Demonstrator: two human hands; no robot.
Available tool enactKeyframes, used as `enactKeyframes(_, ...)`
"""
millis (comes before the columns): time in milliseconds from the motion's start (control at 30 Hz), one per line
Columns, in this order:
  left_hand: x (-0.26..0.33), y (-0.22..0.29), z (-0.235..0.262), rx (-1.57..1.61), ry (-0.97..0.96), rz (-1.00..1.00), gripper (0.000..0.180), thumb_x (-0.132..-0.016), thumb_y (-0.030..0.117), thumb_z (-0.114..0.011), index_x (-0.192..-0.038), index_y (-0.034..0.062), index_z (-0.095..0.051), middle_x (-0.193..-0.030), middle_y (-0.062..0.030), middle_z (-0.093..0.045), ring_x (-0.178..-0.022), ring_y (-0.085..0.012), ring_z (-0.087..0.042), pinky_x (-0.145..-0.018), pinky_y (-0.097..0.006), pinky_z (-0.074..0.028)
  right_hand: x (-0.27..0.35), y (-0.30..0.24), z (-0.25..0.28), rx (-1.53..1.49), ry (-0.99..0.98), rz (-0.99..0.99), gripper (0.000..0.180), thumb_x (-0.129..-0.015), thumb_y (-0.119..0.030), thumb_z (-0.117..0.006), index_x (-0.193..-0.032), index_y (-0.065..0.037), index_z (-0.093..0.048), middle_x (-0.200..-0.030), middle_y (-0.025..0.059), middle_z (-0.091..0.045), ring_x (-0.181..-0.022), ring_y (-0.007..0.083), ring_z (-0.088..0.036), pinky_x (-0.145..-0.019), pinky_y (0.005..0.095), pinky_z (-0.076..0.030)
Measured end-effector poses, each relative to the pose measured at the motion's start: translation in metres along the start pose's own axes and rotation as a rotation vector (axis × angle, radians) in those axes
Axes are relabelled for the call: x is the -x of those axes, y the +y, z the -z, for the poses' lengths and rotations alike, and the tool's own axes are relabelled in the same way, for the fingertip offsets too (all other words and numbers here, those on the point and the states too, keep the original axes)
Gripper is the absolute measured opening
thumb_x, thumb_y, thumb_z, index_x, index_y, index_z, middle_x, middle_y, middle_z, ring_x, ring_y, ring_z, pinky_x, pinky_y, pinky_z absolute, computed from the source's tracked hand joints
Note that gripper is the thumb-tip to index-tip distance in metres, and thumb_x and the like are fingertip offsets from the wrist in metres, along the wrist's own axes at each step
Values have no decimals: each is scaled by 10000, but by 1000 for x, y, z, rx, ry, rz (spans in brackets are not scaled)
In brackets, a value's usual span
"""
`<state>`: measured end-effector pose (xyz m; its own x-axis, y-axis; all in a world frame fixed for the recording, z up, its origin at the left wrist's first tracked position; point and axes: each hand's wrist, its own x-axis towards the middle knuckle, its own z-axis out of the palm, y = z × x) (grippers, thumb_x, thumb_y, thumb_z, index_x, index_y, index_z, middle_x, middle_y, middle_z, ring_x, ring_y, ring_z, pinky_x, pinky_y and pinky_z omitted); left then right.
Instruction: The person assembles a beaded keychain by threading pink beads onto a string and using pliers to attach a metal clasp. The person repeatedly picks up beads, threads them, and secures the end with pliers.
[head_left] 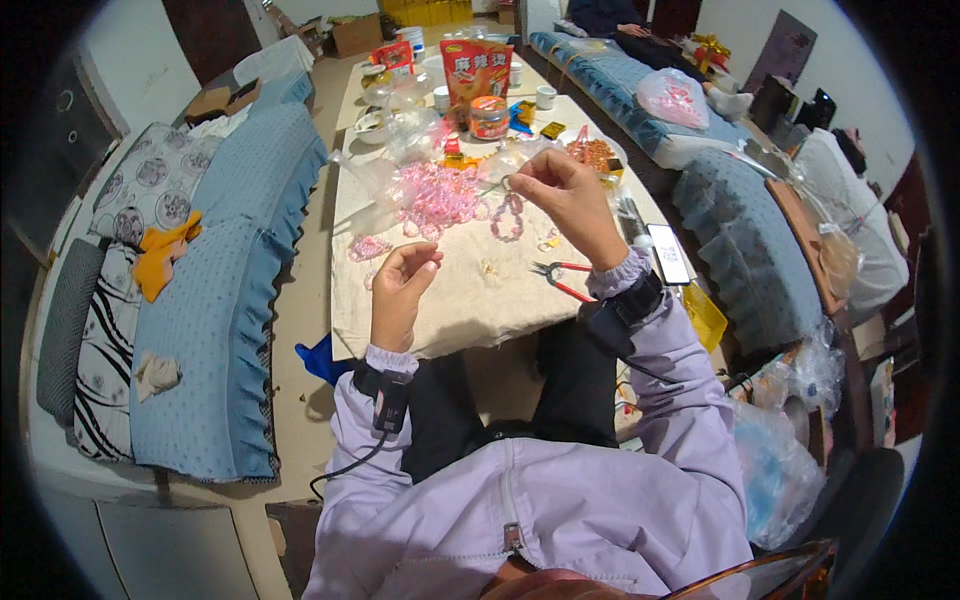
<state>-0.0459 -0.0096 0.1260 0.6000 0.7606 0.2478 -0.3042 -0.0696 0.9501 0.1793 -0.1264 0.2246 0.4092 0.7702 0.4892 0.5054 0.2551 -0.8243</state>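
Right hand (560,190) up over the counter (480,300), fingers pinched shut on a pink bead strand (507,215) dangling below. Left hand (402,275) pinched closed too, prob. on thread, can't tell. Strand looks light, floppy, slippery; grip at the cord, not the beads. Red pliers (558,278) nearby.

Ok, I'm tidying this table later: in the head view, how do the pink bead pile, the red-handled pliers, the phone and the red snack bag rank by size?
Largest to smallest as they look:
1. pink bead pile
2. red snack bag, though it sits farther away, so this is unsure
3. phone and red-handled pliers look alike
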Motion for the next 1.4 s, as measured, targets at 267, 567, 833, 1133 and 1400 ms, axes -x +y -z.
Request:
enactKeyframes(267,13,-53,55,-58,126,77,249,-934,55,-632,-1176,-4,-621,-1097,-95,-674,-1016,-168,-641,-927,-287,-490,-6,36,-12,2,-84,-156,186,-930,-178,-728,-893,-17,-643,-787,-5,-647,-702,39,-535,-616,212,-412)
enactKeyframes(567,11,-96,76,-40,223,185,200,-904,14,-644,-1103,-1,-645,-1085,-68,-673,-996,-119,-613,-903,-258,-470,-32,79,-24,68,-89,-179,241,-879,-220,-764,-868,-1,-664,-753,32,-646,-704,80,-561,-620,266,-457)
enactKeyframes(833,12,-123,93,-96,322,183,265,-907,35,-661,-1165,-7,-613,-1097,-65,-635,-993,-124,-595,-872,-253,-472,-124,144,-75,288,-88,-55,291,-855,-258,-756,-853,19,-671,-760,127,-667,-691,189,-623,-647,341,-491)
enactKeyframes(1133,-6,-118,100,-212,308,99,283,-930,74,-657,-1197,-2,-603,-1099,-59,-634,-984,-119,-592,-845,-247,-467,-39,188,-65,133,-42,-147,197,-921,-184,-687,-1003,-4,-677,-856,83,-688,-764,153,-624,-707,304,-506)
enactKeyframes(1400,-26,-103,87,-941,274,-63,389,-818,-36,-650,-1193,53,-596,-1126,-110,-603,-1035,-291,-600,-915,-376,-486,79,188,-10,283,-17,-267,109,-909,-49,-669,-1017,-42,-652,-892,72,-641,-699,158,-585,-653,284,-484)
